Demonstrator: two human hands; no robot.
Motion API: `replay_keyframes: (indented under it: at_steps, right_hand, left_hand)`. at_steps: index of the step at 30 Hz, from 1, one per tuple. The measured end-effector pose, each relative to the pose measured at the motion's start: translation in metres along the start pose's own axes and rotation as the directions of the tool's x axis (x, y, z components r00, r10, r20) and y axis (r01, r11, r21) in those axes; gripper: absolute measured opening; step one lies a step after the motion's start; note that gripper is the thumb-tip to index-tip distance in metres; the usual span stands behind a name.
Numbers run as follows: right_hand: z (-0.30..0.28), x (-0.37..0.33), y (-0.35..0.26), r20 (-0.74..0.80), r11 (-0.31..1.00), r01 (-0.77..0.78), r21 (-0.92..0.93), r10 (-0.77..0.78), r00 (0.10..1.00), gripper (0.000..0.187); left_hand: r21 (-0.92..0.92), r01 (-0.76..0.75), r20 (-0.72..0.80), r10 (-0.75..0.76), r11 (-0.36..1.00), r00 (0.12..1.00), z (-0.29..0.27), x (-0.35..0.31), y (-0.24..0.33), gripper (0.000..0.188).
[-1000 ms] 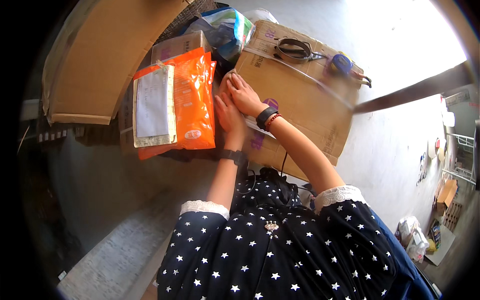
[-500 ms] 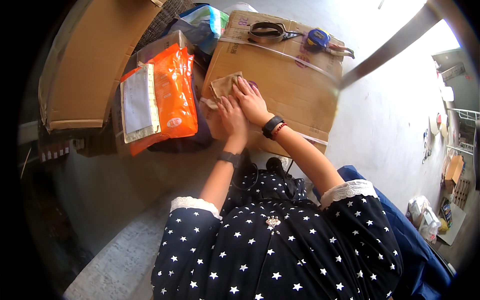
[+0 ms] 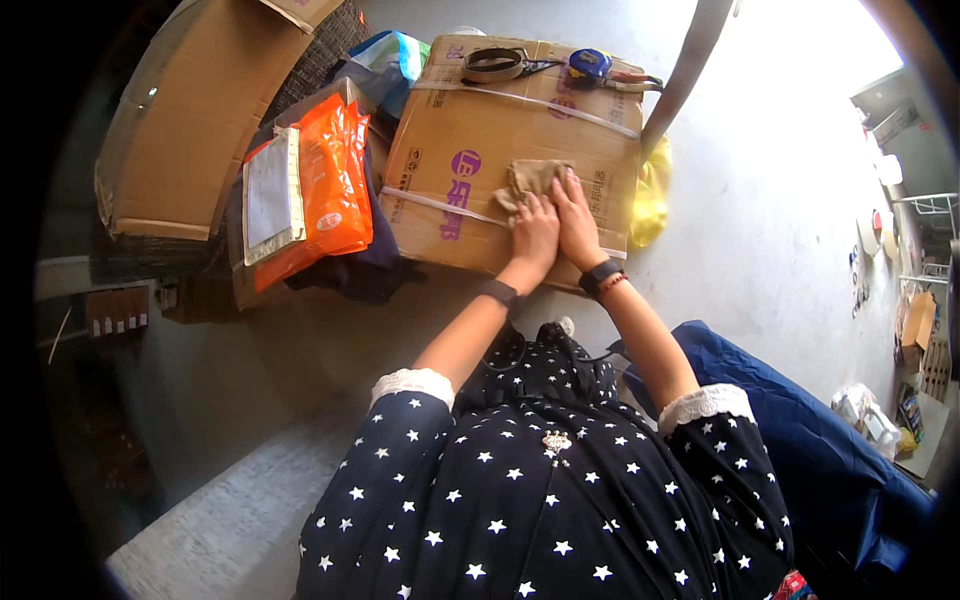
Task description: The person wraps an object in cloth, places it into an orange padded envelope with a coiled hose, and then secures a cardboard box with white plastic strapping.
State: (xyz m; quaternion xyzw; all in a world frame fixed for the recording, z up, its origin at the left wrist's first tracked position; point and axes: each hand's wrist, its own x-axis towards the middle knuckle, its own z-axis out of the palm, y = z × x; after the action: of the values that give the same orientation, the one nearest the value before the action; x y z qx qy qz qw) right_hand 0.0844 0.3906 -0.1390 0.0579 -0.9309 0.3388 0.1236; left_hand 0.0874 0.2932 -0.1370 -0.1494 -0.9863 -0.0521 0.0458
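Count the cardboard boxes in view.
2. One taped cardboard box lies under both hands, the left hand and right hand pressing a tan cloth on it. One open box sits upper left. Others may be hidden.

You are looking down at a grey concrete floor, and strong daylight is washing out its upper right part. A dark pole is slanting across that bright patch. At the upper left a big cardboard sheet is leaning over a dark woven mat. A blue cloth is lying at your right. Far right, a white wire rack and small clutter are lining the edge.
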Motion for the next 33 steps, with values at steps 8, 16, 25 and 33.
replay_keyframes:
  at_steps: [8, 16, 25, 33]
  right_hand:
    - [-0.058, -0.054, 0.057, -0.167, 0.955, -0.289, 0.068, 0.296, 0.94, 0.038]
    - [-0.146, -0.119, 0.101, 0.046, 0.532, -0.501, 0.683, 0.653, 0.756, 0.032]
    - [-0.21, -0.145, 0.074, 0.167, 0.634, -0.425, 0.646, 0.427, 0.889, 0.033]
    - [-0.198, -0.106, 0.044, 0.386, 0.195, -0.468, 0.862, 0.346, 0.855, 0.03]
  left_hand:
    - [-0.004, -0.34, -0.133, 0.336, 0.94, 0.932, 0.009, -0.005, 0.084, 0.022]
    - [-0.414, -0.413, -0.007, 0.451, 0.811, 0.893, -0.051, -0.017, 0.159, 0.016]
    - [-0.872, 0.415, 0.475, 0.651, 0.258, 0.593, -0.08, 0.008, 0.108, 0.034]
    - [-0.849, 0.527, 0.341, 0.736, -0.026, 0.584, -0.142, 0.013, 0.058, 0.04]
